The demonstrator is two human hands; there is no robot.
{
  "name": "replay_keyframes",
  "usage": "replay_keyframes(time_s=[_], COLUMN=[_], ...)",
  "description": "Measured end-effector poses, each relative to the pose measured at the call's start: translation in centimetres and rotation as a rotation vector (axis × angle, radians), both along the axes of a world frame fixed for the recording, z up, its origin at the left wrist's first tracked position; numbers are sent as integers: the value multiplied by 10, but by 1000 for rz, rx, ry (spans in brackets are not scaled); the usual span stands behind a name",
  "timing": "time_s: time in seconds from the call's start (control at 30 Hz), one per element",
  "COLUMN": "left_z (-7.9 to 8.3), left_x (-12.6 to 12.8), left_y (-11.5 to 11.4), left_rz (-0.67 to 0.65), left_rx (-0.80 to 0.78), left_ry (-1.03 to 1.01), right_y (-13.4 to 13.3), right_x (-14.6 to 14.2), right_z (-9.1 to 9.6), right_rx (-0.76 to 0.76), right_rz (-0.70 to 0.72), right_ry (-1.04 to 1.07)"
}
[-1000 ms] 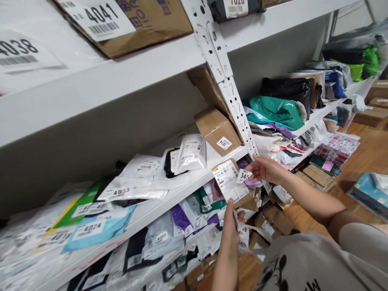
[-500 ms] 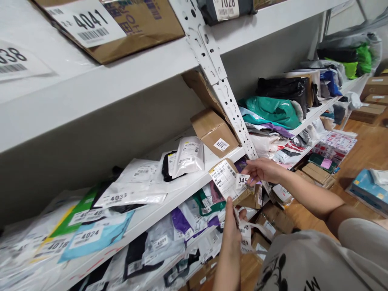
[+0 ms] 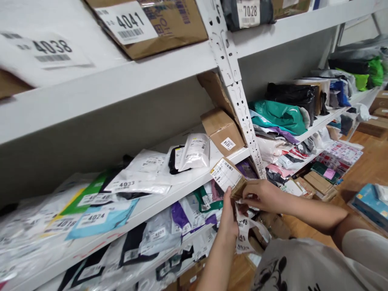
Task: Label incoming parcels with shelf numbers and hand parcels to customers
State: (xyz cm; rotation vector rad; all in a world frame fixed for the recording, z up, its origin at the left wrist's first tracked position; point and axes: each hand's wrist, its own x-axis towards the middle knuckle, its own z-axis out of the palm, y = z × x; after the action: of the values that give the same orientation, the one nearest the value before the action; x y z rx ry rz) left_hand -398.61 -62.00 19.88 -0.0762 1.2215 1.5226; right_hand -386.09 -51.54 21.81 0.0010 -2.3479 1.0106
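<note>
My left hand grips a small brown cardboard parcel with a white shipping label, and a strip of numbered white stickers hangs below the hand. My right hand is closed in a pinch against the lower right side of the parcel, fingertips pressed on it where a small sticker sat. Both hands are in front of the white shelf edge, just left of the perforated upright post.
The shelf holds flat mailer bags numbered 4033 and 4024, a white pouch and a brown box. Above lies a carton labelled 4041. More parcels fill the lower shelf and the shelves to the right; boxes stand on the wooden floor.
My right hand brought a small numbered sticker down onto the parcel and now presses its side. The parcel tilted and the hands dropped lower; the view shifted slightly.
</note>
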Motion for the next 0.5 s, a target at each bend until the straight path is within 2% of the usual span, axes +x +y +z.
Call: replay_keyframes(time_s=[0.1,0.23,0.37,0.5], left_z=[13,23,31,32], left_x=[1,1,3,4], left_y=[5,6,6,5], left_rz=[-37,-71,-40,14], left_rx=[-3,7,23,85], left_ry=[-17,-30,-60,-53], right_y=[-1,3,1,-2], right_x=[-16,-29,-28,-29], right_z=[-18,-35,-41,-39], right_rx=[191,287,256,164], right_rz=[-176,-250,-346,-468], right_ry=[163,294,370,285])
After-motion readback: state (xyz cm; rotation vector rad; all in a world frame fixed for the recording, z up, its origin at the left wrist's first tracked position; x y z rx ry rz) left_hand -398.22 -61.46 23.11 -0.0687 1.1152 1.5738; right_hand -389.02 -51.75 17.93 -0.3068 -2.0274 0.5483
